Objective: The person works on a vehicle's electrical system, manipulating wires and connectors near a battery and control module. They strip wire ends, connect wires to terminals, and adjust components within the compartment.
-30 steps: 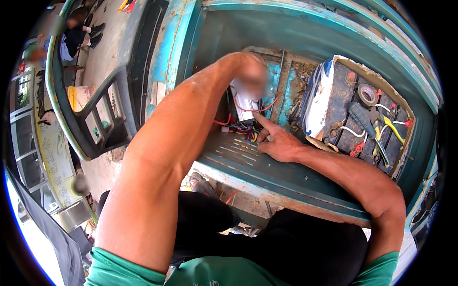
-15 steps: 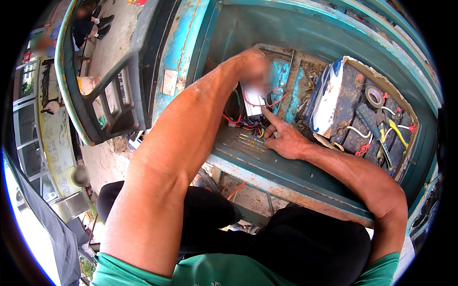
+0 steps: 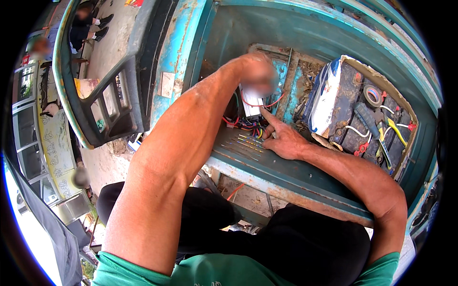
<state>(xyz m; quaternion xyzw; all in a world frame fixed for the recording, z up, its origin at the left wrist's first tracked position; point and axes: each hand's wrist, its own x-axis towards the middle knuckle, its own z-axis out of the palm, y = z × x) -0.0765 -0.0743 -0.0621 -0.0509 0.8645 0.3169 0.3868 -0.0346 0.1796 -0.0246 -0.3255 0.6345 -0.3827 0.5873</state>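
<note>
A silver metal box (image 3: pixel 252 102) stands inside the teal metal compartment (image 3: pixel 305 168), with a thin red wire (image 3: pixel 274 101) looping across it. Over its far end is my left hand (image 3: pixel 260 76), so smeared that its fingers do not show. My right hand (image 3: pixel 285 139) lies on its near side: the index finger stretches to the box's lower edge, while the other fingers curl apart from it. I cannot make out anything held there. Beside those fingers, a bundle of coloured wires (image 3: pixel 249 126) with connectors spills out below the box.
At the right, an open carton (image 3: pixel 329 97) holds dark batteries (image 3: pixel 346 109), a tape roll (image 3: pixel 373 96) and yellow-handled pliers (image 3: pixel 397 131). Slots (image 3: pixel 244 147) cut the compartment floor near its front rim (image 3: pixel 286 189). A black slatted plastic panel (image 3: pixel 112 95) stands left.
My left hand has shifted slightly nearer and to the right over the silver box. The right hand keeps its place, index finger still at the box's edge.
</note>
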